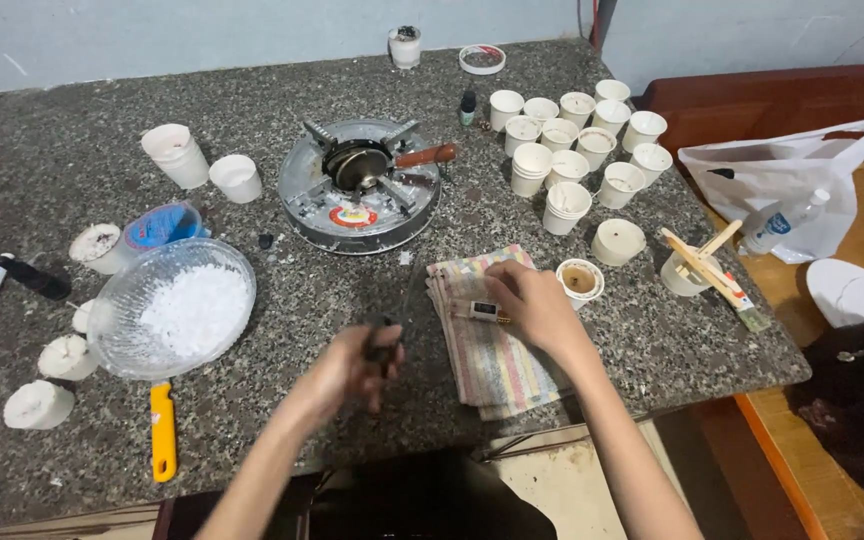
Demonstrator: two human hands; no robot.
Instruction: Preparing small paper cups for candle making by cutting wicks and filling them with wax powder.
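1. A round gas stove (360,190) sat mid-counter.
2. Left of the stove lay a glass bowl of white flakes (177,308).
3. Right of the stove clustered white paper cups (577,150).
4. Far right of the stove lay a white plastic bag (797,185).

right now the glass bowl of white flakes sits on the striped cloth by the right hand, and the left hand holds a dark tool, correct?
Not quite. The head view shows the glass bowl of white flakes on the bare stone counter, left of the left hand. The striped cloth lies under the right hand. The left hand does hold a dark tool.
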